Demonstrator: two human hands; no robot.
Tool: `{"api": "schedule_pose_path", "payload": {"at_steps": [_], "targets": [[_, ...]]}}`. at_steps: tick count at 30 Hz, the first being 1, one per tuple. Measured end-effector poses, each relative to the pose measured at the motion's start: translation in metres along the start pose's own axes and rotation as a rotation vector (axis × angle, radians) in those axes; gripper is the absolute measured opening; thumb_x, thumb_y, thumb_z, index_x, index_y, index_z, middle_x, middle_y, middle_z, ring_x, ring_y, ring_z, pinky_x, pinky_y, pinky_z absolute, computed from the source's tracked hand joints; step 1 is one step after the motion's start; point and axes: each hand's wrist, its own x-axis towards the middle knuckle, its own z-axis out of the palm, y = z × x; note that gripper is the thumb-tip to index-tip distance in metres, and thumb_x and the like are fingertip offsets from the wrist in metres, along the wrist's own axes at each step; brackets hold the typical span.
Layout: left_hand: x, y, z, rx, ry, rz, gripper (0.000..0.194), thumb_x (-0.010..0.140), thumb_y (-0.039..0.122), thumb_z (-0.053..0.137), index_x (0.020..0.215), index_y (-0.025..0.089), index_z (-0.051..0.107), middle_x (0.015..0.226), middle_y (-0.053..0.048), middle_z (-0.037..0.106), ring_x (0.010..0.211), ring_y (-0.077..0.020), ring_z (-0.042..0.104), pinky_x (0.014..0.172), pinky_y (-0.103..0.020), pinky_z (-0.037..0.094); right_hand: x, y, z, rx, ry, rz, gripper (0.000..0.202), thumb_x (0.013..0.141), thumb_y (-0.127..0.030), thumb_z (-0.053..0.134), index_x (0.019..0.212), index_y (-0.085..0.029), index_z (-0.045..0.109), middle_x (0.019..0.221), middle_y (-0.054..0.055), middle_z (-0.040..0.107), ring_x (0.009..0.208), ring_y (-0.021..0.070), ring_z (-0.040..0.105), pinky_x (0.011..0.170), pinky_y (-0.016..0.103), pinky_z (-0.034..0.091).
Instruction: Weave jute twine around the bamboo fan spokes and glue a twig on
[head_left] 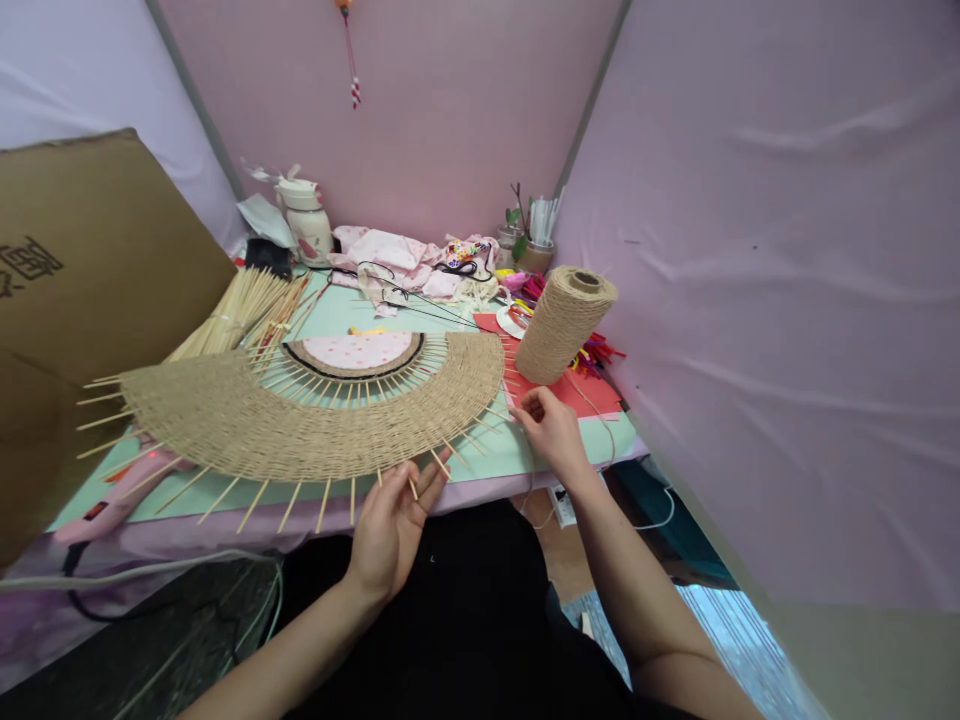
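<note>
A half-round woven fan (322,440), made of tan twine over thin wooden sticks, is held over the front of the table. Its inner half-circle is pink spotted cloth (356,350) edged in black. My left hand (394,520) grips the fan's lower edge, with bare stick ends between its fingers. At the fan's right end, my right hand (551,425) is closed in a pinch. A thin strand of twine (533,462) hangs below that hand; the exact spot between the fingertips is hard to see. Just behind it, a large twine spool (562,325) stands tilted.
A pink glue gun (124,495) lies at the left front, its cord hanging down. A cardboard box (97,300) stands at left beside bundled sticks (232,310). Behind are a bottle (306,220), cloth (405,255) and a plant pot (535,257). Red sheets (577,395) lie under the spool.
</note>
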Motion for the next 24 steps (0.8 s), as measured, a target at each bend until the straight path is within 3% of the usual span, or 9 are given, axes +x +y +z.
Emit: {"api": "schedule_pose_path", "payload": {"at_steps": [6, 10, 15, 19, 24], "targets": [[0.0, 0.001, 0.0, 0.012, -0.003, -0.009, 0.021, 0.079, 0.028, 0.068, 0.064, 0.015, 0.061, 0.075, -0.002, 0.063, 0.125, -0.0317, 0.053, 0.109, -0.044, 0.039, -0.005, 0.001, 0.007, -0.071, -0.012, -0.015, 0.01, 0.084, -0.029, 0.053, 0.088, -0.021, 0.051, 0.072, 0.0, 0.061, 0.065, 0.0168, 0.057, 0.061, 0.027, 0.04], [0.0, 0.001, -0.002, 0.022, -0.006, -0.017, 0.022, 0.079, 0.029, 0.069, 0.064, 0.016, 0.061, 0.075, -0.002, 0.063, 0.125, -0.0308, 0.053, 0.109, -0.043, 0.039, 0.004, -0.002, 0.005, -0.272, 0.004, -0.158, 0.009, 0.086, -0.021, 0.047, 0.093, -0.019, 0.052, 0.081, 0.005, 0.062, 0.074, 0.0201, 0.056, 0.066, 0.029, 0.04], [0.0, 0.002, -0.006, 0.045, -0.006, -0.041, 0.022, 0.08, 0.029, 0.068, 0.065, 0.015, 0.061, 0.078, -0.003, 0.063, 0.126, -0.0318, 0.052, 0.108, -0.042, 0.041, 0.013, -0.003, -0.008, -0.55, -0.075, -0.307, 0.01, 0.085, -0.014, 0.047, 0.089, -0.017, 0.056, 0.08, 0.009, 0.063, 0.078, 0.0234, 0.054, 0.069, 0.032, 0.035], [-0.001, 0.002, -0.007, 0.042, -0.015, -0.048, 0.022, 0.08, 0.029, 0.068, 0.064, 0.015, 0.061, 0.076, -0.002, 0.062, 0.126, -0.0317, 0.052, 0.108, -0.041, 0.041, 0.027, -0.012, -0.011, -0.646, -0.116, -0.375, 0.01, 0.088, -0.016, 0.049, 0.091, -0.017, 0.058, 0.082, 0.011, 0.066, 0.08, 0.0249, 0.054, 0.068, 0.033, 0.03], [-0.002, 0.003, -0.006, 0.037, -0.017, -0.043, 0.018, 0.076, 0.026, 0.071, 0.066, 0.016, 0.06, 0.075, -0.001, 0.061, 0.124, -0.0313, 0.054, 0.107, -0.042, 0.041, 0.051, -0.029, 0.001, -0.648, -0.182, -0.44, 0.014, 0.088, -0.014, 0.05, 0.098, -0.016, 0.059, 0.091, 0.012, 0.069, 0.088, 0.0241, 0.057, 0.07, 0.033, 0.029]]}}
